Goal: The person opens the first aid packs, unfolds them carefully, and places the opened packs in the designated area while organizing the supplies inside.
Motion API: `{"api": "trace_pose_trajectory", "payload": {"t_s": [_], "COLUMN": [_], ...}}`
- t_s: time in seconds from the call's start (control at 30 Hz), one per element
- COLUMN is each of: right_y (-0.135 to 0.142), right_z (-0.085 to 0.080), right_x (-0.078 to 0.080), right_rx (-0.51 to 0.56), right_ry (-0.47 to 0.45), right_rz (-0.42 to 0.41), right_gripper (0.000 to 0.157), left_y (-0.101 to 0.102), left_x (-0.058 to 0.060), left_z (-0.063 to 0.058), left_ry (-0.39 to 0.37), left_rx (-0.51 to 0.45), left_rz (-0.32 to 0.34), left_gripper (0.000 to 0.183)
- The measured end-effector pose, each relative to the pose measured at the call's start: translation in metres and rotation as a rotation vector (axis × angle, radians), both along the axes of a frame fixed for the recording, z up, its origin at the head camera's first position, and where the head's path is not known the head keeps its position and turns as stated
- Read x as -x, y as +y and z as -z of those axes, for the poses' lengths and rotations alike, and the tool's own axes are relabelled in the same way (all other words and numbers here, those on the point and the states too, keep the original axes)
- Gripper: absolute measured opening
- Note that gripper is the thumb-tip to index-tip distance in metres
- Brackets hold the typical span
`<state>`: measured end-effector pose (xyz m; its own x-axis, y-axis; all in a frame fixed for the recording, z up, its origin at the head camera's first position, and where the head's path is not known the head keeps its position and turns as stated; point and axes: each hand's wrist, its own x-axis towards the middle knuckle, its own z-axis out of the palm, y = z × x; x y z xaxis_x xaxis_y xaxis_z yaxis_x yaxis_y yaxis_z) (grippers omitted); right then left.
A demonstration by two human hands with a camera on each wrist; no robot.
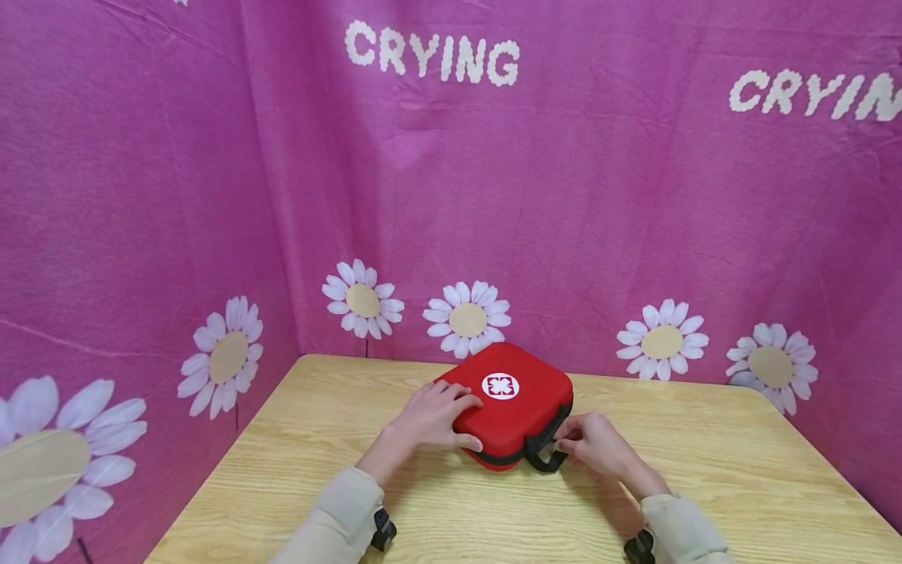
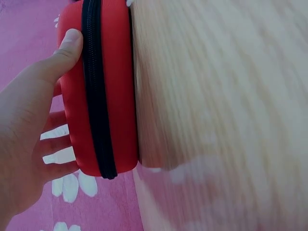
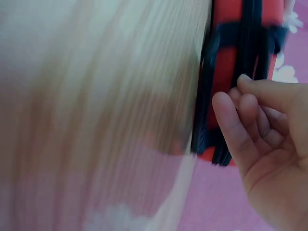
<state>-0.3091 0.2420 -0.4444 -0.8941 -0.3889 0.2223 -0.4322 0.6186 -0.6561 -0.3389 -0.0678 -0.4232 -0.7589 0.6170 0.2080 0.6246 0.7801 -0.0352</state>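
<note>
Case point(image 1: 539, 384) lay with handle point(image 1: 546, 468) toward the right grip point(image 1: 599, 445); I saw that grip curled, hold unclear; left grip point(image 1: 437, 415) rested spread atop case.

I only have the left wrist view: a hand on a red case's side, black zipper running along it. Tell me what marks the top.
Observer: The red case has a round white emblem with a red design on its top.
Operator: Copy. Now report the side I can't see.
Observer: In the head view, the right hand is at the side with the black handle.
Operator: Tell me how its fingers lie.
Observer: The right wrist view shows the fingertips gathered near the thumb; whether they pinch anything, I can't tell.
</note>
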Motion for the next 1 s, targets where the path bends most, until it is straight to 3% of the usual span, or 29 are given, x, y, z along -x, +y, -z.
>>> {"api": "trace_pose_trajectory", "payload": {"t_s": [0.17,0.33,0.5,0.67,0.8,0.93,1.0], "right_y": [-0.008,-0.007,0.000,0.007,0.012,0.015,0.016], "right_z": [-0.001,-0.001,0.000,-0.002,-0.002,-0.001,-0.001], "right_x": [-0.004,-0.005,-0.005,-0.003,0.004,0.009,0.012], "right_rx": [-0.048,-0.078,-0.083,-0.066,-0.089,-0.091,-0.088], "right_ry": [0.059,0.076,0.071,0.040,0.089,0.087,0.071], "right_rz": [-0.051,-0.024,0.000,0.054,0.100,0.146,0.164], "right_gripper": [0.007,0.007,0.008,0.008,0.007,0.007,0.008], "left_y": [0.007,0.011,0.009,0.002,-0.006,-0.014,-0.016], "left_x": [-0.001,-0.004,-0.006,-0.006,-0.003,0.000,0.001], "left_z": [0.003,0.003,-0.002,-0.012,-0.018,-0.016,-0.014], "left_ry": [0.036,0.039,0.018,-0.062,-0.162,-0.298,-0.329], "left_rx": [0.000,0.004,-0.035,-0.078,-0.102,-0.110,-0.116], "left_rz": [-0.017,-0.027,0.008,0.083,0.161,0.192,0.193], "left_gripper": [0.066,0.066,0.060,0.050,0.051,0.062,0.065]}}
